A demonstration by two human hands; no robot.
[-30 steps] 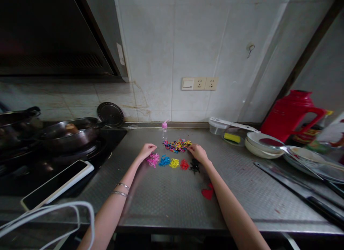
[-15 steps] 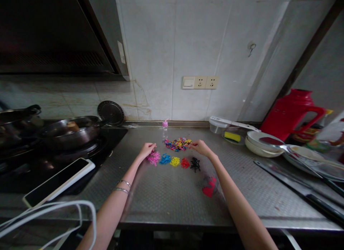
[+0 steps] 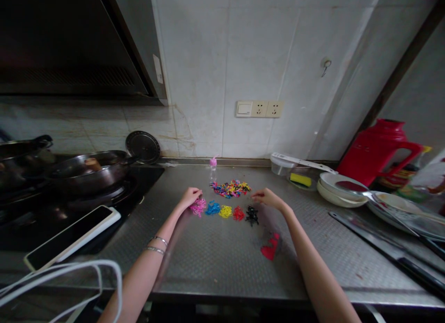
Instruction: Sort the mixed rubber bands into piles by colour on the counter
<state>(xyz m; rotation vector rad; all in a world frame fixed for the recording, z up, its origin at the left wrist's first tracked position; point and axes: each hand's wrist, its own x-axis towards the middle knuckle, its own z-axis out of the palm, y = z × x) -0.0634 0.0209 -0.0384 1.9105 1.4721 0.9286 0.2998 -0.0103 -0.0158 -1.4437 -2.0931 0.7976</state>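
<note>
Five small one-colour heaps of what look like little rubber bands lie in a row: the pink heap (image 3: 198, 207), blue heap (image 3: 212, 208), yellow heap (image 3: 225, 211), red heap (image 3: 238, 213) and black heap (image 3: 252, 215). Behind them spreads a mixed-colour pile (image 3: 231, 188). My left hand (image 3: 191, 196) is at the back-left edge of the pink heap, fingers closed together. My right hand (image 3: 267, 198) is closed in a pinch, just right of the mixed pile and behind the black heap. Anything between the fingers of either hand is too small to make out.
A small clear bottle with a pink top (image 3: 213, 167) stands behind the mixed pile. A clear bag with red print (image 3: 270, 248) lies near my right forearm. Pans (image 3: 93, 174) and a phone-like device (image 3: 73, 237) sit left; bowls (image 3: 342, 193), a knife (image 3: 375, 244) and a red thermos (image 3: 375, 151) right.
My right hand has moved right, away from the mixed pile's edge. My left hand stays by the pink heap. The mixed pile looks slightly more spread to the right.
</note>
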